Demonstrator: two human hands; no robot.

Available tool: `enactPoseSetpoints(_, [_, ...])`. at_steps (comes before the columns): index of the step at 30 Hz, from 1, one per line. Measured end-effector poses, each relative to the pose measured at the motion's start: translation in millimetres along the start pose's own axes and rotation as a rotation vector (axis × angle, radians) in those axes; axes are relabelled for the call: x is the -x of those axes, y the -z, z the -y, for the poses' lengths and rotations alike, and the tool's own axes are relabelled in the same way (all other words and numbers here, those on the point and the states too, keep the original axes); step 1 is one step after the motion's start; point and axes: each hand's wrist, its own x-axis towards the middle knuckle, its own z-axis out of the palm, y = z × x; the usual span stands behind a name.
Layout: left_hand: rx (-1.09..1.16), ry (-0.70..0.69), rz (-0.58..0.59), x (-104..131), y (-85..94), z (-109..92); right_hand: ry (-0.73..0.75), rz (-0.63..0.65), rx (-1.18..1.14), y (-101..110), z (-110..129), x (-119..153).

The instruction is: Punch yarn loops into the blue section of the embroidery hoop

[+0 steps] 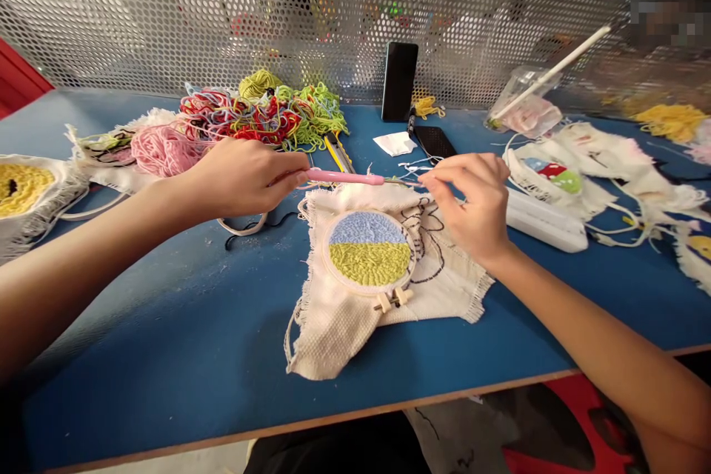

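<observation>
A pink punch needle tool (347, 177) lies level above the cloth, its handle end pinched in my left hand (249, 176). My right hand (472, 196) is closed at the metal tip, thumb and fingertips together; what lies between them is too small to name. Below both hands, a round hoop (412, 278) rests on the blue table (194, 341), holding cream cloth (333, 341) with frayed edges. Inside it, blue loops (367, 228) fill the upper half and yellow-green loops (369, 263) the lower half. Dark stitched outlines mark the cloth at the right of the hoop.
Tangled coloured yarn (238, 115) and pink yarn (167, 149) lie at the back left, near a yellow cutter (338, 153). A phone (400, 81) leans on the perforated metal panel (183, 15). More hooped cloth (589, 192) and a plastic cup (516, 100) stand right.
</observation>
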Motion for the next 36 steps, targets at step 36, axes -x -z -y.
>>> enactPoseSetpoints(36, [-0.104,0.034,0.078,0.1,3.7,-16.6,0.25,0.386,0.299,-13.6,1.6,12.6])
